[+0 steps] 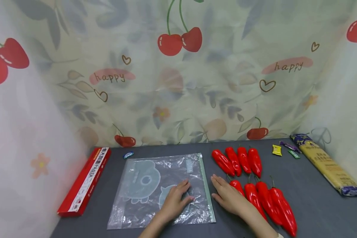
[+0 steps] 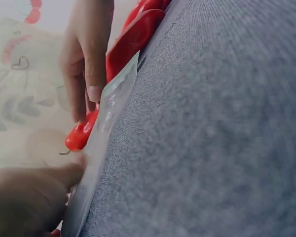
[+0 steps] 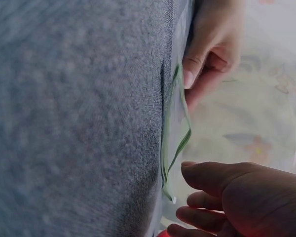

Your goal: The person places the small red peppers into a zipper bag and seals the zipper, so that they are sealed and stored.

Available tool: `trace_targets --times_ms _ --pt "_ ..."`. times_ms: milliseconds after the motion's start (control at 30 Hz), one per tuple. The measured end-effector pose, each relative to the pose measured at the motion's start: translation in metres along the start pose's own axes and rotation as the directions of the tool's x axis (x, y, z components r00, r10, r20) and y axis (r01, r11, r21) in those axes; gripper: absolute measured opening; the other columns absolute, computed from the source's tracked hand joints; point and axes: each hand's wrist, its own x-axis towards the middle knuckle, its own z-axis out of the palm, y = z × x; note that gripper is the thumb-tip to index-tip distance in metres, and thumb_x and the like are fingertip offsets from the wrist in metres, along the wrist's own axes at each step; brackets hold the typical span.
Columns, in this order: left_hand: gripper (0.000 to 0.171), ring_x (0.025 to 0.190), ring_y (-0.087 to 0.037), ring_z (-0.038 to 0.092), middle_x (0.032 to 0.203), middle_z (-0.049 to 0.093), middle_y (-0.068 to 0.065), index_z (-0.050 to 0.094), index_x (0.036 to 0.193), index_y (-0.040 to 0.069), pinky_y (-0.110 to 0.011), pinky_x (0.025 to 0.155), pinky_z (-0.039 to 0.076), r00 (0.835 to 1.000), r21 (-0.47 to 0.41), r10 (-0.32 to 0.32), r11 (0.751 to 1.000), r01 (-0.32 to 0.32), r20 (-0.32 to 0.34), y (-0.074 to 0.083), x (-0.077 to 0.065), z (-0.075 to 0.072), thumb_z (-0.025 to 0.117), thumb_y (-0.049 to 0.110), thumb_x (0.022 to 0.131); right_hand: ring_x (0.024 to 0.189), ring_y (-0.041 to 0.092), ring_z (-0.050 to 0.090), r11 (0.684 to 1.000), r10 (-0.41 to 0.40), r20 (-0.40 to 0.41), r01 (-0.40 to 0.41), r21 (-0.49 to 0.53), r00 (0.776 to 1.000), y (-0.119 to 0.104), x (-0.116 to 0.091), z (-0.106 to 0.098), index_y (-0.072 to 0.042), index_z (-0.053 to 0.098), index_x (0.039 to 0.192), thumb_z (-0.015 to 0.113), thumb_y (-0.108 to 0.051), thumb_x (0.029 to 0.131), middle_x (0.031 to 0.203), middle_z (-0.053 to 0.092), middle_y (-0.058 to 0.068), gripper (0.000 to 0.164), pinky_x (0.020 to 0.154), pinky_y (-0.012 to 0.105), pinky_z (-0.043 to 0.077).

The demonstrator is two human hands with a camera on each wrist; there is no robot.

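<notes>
A clear zip bag point(image 1: 172, 168) printed with white cartoon figures lies flat on the table, its green zip edge point(image 1: 206, 188) to the right. My left hand point(image 1: 176, 201) rests on the bag's right half, fingers loosely spread. Just right of the zip edge is my right hand point(image 1: 227, 195), fingers extended and holding nothing. In the right wrist view the green zip strip point(image 3: 183, 143) gapes apart in a loop between both hands. Several glossy red chili peppers point(image 1: 281, 205) lie in two rows at the right; my right hand and forearm partly cover the nearer row.
A red pasta box point(image 1: 84, 181) stands along the left side, and a small blue-wrapped sweet point(image 1: 128, 154) lies behind the bag. At the back right are yellow point(image 1: 276, 150), purple and green sweets, beside a long pasta packet point(image 1: 327, 165). A printed curtain point(image 1: 178, 99) encloses the table.
</notes>
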Motion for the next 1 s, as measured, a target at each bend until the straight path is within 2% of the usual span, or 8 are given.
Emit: trace_targets --times_ms 100,200,333,533,733,900,1000 --pt "0.044 0.119 -0.03 0.052 0.131 0.053 -0.013 0.062 0.114 0.003 -0.046 0.098 0.04 0.999 -0.022 -0.022 1.0 0.021 -0.033 -0.0017 0.0028 -0.0008 0.067 0.028 0.079 0.128 0.039 0.039 1.0 0.012 0.02 -0.012 0.011 1.0 0.0009 0.0004 -0.0001 0.005 0.04 0.134 0.062 -0.018 0.085 0.139 0.042 0.022 0.058 0.103 0.052 0.034" --pt "0.028 0.115 -0.028 0.056 0.121 0.06 -0.01 0.07 0.098 0.007 -0.042 0.097 0.042 0.995 -0.1 -0.053 0.994 0.045 -0.08 -0.0036 0.0059 -0.0008 0.071 0.021 0.075 0.128 0.039 0.039 1.0 -0.001 0.037 0.0 0.016 0.999 0.0012 0.0012 -0.0005 0.005 0.04 0.134 0.061 -0.019 0.086 0.139 0.041 0.022 0.058 0.103 0.052 0.034" --pt "0.01 0.11 -0.027 0.059 0.11 0.066 -0.008 0.072 0.08 0.009 -0.039 0.095 0.044 0.986 -0.168 -0.079 0.984 0.054 -0.144 -0.005 0.0069 0.0011 0.073 0.015 0.072 0.128 0.039 0.039 1.0 -0.013 0.053 0.012 0.015 0.999 0.0008 0.0008 -0.0009 0.005 0.04 0.134 0.06 -0.02 0.087 0.14 0.041 0.021 0.057 0.102 0.051 0.034" --pt "0.005 0.105 -0.024 0.063 0.105 0.069 -0.005 0.07 0.076 0.011 -0.038 0.093 0.046 0.98 -0.152 -0.067 0.988 0.039 -0.186 -0.0065 0.0049 0.0044 0.073 0.013 0.073 0.128 0.04 0.039 1.0 -0.014 0.072 0.012 0.027 0.997 0.0015 -0.0008 -0.0009 0.005 0.041 0.134 0.061 -0.02 0.087 0.14 0.041 0.021 0.056 0.102 0.052 0.034" --pt "0.006 0.089 -0.018 0.067 0.089 0.072 -0.004 0.067 0.077 0.008 -0.03 0.084 0.051 0.958 -0.221 -0.079 0.975 0.017 -0.276 -0.0095 0.0043 0.0061 0.071 0.011 0.075 0.129 0.038 0.039 0.998 -0.033 0.103 0.027 0.056 0.994 0.0009 0.0007 -0.0001 0.003 0.039 0.135 0.059 -0.025 0.088 0.141 0.04 0.019 0.058 0.103 0.052 0.034" --pt "0.005 0.079 -0.013 0.065 0.08 0.07 -0.001 0.067 0.078 0.008 -0.024 0.077 0.052 0.951 -0.292 -0.118 0.956 0.032 -0.285 -0.0084 0.0043 0.0052 0.071 0.01 0.076 0.13 0.038 0.037 0.996 -0.006 0.111 -0.004 0.087 0.994 0.0 0.0012 -0.0006 0.003 0.04 0.134 0.059 -0.028 0.088 0.141 0.041 0.019 0.06 0.103 0.053 0.032" --pt "0.005 0.077 -0.011 0.065 0.079 0.07 0.0 0.067 0.078 0.008 -0.022 0.075 0.052 0.949 -0.303 -0.136 0.952 0.046 -0.284 -0.0074 0.0038 0.0053 0.071 0.01 0.075 0.132 0.038 0.035 0.995 0.008 0.128 -0.021 0.1 0.992 -0.0003 0.0014 0.0026 0.001 0.04 0.135 0.059 -0.031 0.087 0.141 0.041 0.016 0.061 0.104 0.053 0.032"
